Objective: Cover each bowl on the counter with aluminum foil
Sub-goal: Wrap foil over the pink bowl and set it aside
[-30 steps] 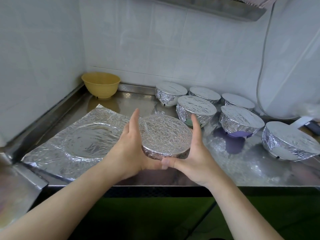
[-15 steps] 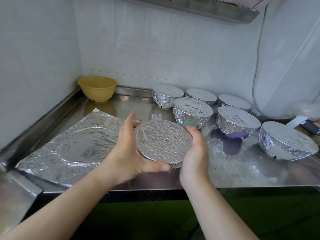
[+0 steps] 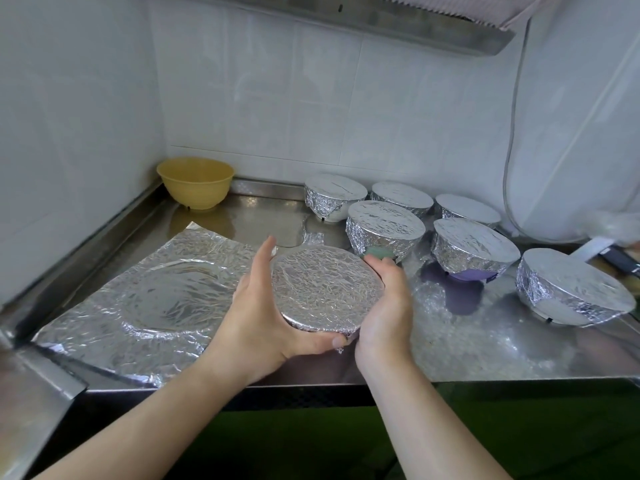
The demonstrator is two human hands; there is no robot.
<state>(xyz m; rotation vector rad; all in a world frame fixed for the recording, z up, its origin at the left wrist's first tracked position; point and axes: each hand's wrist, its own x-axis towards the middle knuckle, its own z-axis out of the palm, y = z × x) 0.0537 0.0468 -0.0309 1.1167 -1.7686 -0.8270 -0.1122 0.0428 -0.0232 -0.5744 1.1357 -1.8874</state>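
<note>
While the left hand (image 3: pixel 263 306) and right hand (image 3: pixel 384 306) cup the round foil-wrapped bowl (image 3: pixel 327 289) from both sides, held at the stainless steel desk's (image 3: pixel 485 351) front edge, the foil skirt should be pressed evenly beneath the rim. Beside it lies a crinkled aluminium foil sheet (image 3: pixel 145 299). Farther back, one uncovered yellow plastic bowl (image 3: pixel 195 181) remains.

Counter (image 3: pixel 242 220): stainless steel, glossy, mirrors bowls. Held bowl (image 3: pixel 327 292): crinkled aluminum foil wrap, shiny, fine creases. Loose foil sheet (image 3: pixel 138 306): wrinkled, reflective, round pressed dent. Six covered bowls (image 3: pixel 384 230): foil tops smoother, sides crumpled. Yellow bowl (image 3: pixel 195 183): plastic look, matt. Wall tiles (image 3: pixel 259 98): white, smooth, faint sheen.
</note>
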